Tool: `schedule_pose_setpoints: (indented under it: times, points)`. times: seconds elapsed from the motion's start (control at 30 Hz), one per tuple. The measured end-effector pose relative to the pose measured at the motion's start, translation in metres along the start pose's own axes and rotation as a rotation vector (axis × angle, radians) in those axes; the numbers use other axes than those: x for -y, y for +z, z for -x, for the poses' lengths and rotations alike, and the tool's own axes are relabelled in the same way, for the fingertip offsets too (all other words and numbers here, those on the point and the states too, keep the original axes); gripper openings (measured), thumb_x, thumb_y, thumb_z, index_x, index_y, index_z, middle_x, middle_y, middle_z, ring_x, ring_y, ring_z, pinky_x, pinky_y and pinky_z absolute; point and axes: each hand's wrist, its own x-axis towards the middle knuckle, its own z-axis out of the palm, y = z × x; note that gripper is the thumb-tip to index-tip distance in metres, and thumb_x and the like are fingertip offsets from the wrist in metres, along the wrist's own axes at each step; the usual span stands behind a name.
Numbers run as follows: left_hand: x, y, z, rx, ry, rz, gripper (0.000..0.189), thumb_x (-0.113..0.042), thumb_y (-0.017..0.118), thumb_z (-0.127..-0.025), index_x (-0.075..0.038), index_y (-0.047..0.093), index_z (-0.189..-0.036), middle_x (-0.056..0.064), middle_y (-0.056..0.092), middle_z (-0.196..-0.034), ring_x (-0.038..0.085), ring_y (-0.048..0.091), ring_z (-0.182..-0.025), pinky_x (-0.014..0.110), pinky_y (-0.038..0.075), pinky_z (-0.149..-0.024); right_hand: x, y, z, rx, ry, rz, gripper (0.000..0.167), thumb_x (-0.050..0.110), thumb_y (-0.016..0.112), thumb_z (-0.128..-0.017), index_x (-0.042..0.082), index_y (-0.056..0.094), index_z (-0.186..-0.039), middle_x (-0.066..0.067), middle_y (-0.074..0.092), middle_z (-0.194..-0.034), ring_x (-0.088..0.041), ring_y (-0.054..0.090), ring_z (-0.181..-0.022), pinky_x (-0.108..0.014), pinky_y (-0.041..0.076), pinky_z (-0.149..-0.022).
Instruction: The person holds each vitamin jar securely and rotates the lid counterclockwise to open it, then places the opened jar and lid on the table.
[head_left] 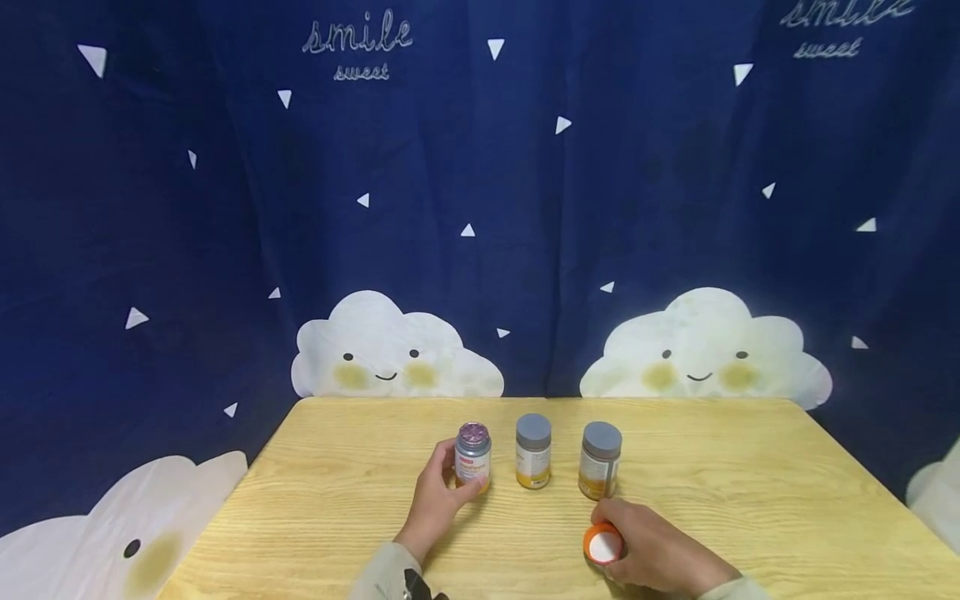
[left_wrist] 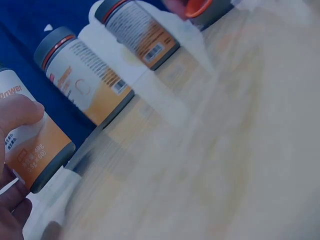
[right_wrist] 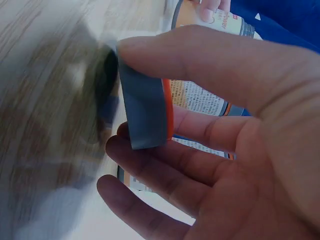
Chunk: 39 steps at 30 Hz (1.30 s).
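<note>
Dark blue cloth (head_left: 517,208) with white triangles, the words "smile sweet" and smiling cloud prints (head_left: 397,350) hangs behind a light wooden table (head_left: 330,467). The left hand (head_left: 435,504) holds a small bottle (head_left: 472,461) upright, with the thumb on the near side and the other fingers curled behind it. This bottle is without its cap, and a pinkish, shiny seal (head_left: 473,432) covers its mouth. Its label is white above and orange below. Whether its base touches the table, I cannot tell.

The right hand (head_left: 663,546) pinches a cap (head_left: 603,546) between the thumb and the fingers, to the right of this bottle and nearer to the person. The cap has an orange rim, and its white inner side is turned up towards the head camera; in the right wrist view one sees that its outside is grey. In that view also, the lower fingers are spread apart from each other.

Just to the right of the held bottle stands a middle bottle (head_left: 533,452), upright and closed with a grey lid. Farther right is another closed bottle (head_left: 600,461), also upright, just beyond the right hand. These two stand apart and have similar white and orange labels. Pale sleeves (head_left: 381,573) cover both wrists, and something black (head_left: 417,587) is at the left one.
</note>
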Motion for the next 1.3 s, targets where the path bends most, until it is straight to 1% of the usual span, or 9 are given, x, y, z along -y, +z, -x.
schedule_pose_setpoints:
  times: [0.1,0.23,0.37,0.5,0.6,0.87,1.07,1.2,1.3]
  points:
    - [0.0032,-0.0032,-0.0018,-0.027,-0.005,-0.040,0.064,-0.023,0.082,-0.077,-0.018,0.048,-0.131,0.002,0.061,-0.119,0.021,0.055,-0.112,0.048,0.037,-0.104,-0.0006,0.0020,0.0001,0.002,0.008,-0.008,0.034,0.015,0.081,-0.072,0.015,0.056,-0.096,0.007,0.055,-0.085,-0.006,0.049,-0.074,-0.023,0.041,-0.064]
    - [0.0056,-0.0031,-0.0037,-0.052,-0.020,-0.088,0.063,-0.024,0.082,-0.077,-0.017,0.049,-0.130,0.002,0.061,-0.115,0.021,0.056,-0.107,0.047,0.039,-0.100,-0.0015,0.0025,0.0005,0.027,0.038,-0.009,0.033,0.016,0.080,-0.073,0.015,0.056,-0.095,0.006,0.054,-0.085,-0.007,0.048,-0.073,-0.023,0.040,-0.063]
    - [0.0065,-0.0003,-0.0044,-0.063,-0.040,-0.102,0.062,-0.023,0.081,-0.078,-0.017,0.048,-0.130,0.002,0.061,-0.113,0.020,0.055,-0.106,0.046,0.039,-0.098,-0.0024,0.0030,0.0025,0.032,0.042,0.029,0.035,0.011,0.079,-0.071,0.015,0.055,-0.095,0.007,0.051,-0.083,-0.006,0.044,-0.072,-0.024,0.037,-0.062]
    - [0.0070,0.0009,-0.0027,-0.064,-0.044,-0.115,0.061,-0.023,0.080,-0.079,-0.015,0.048,-0.130,0.003,0.061,-0.113,0.021,0.055,-0.106,0.047,0.039,-0.098,-0.0018,0.0042,0.0044,0.037,0.056,0.060,0.035,0.008,0.078,-0.069,0.018,0.054,-0.093,0.008,0.050,-0.081,-0.006,0.043,-0.070,-0.024,0.036,-0.061]
    - [0.0065,0.0001,-0.0022,-0.071,-0.048,-0.130,0.062,-0.021,0.080,-0.078,-0.014,0.048,-0.130,0.005,0.061,-0.113,0.023,0.056,-0.107,0.049,0.039,-0.099,-0.0005,0.0033,0.0047,0.041,0.063,0.074,0.035,0.009,0.079,-0.069,0.020,0.055,-0.092,0.010,0.052,-0.080,-0.006,0.045,-0.070,-0.024,0.038,-0.062]
    - [0.0022,-0.0017,-0.0081,-0.075,-0.062,-0.136,0.062,-0.022,0.079,-0.080,-0.013,0.046,-0.132,0.007,0.060,-0.118,0.027,0.054,-0.113,0.051,0.037,-0.102,-0.0012,-0.0007,0.0025,-0.003,-0.014,0.118,0.040,0.003,0.078,-0.064,0.019,0.054,-0.092,0.010,0.052,-0.081,-0.004,0.045,-0.072,-0.023,0.039,-0.062]
    - [0.0001,-0.0025,-0.0079,-0.101,-0.066,-0.146,0.062,-0.018,0.078,-0.081,-0.012,0.046,-0.133,0.011,0.060,-0.120,0.031,0.054,-0.115,0.052,0.038,-0.102,-0.0024,0.0005,0.0018,0.005,0.004,0.106,0.039,0.005,0.078,-0.066,0.021,0.053,-0.092,0.011,0.052,-0.081,-0.004,0.045,-0.071,-0.024,0.039,-0.062]
    - [0.0024,-0.0016,-0.0071,-0.115,-0.061,-0.155,0.063,-0.014,0.077,-0.081,-0.010,0.045,-0.135,0.014,0.060,-0.122,0.033,0.054,-0.117,0.053,0.038,-0.102,-0.0031,0.0015,0.0033,0.017,0.023,0.096,0.040,0.004,0.077,-0.064,0.020,0.054,-0.093,0.011,0.053,-0.082,-0.005,0.046,-0.071,-0.024,0.039,-0.062]
    - [0.0041,-0.0007,-0.0088,-0.120,-0.063,-0.156,0.064,-0.013,0.077,-0.081,-0.011,0.044,-0.136,0.015,0.059,-0.125,0.034,0.053,-0.118,0.053,0.036,-0.103,-0.0040,0.0010,0.0039,0.028,0.044,0.088,0.045,0.005,0.078,-0.061,0.018,0.055,-0.097,0.009,0.054,-0.086,-0.006,0.047,-0.073,-0.024,0.040,-0.063]
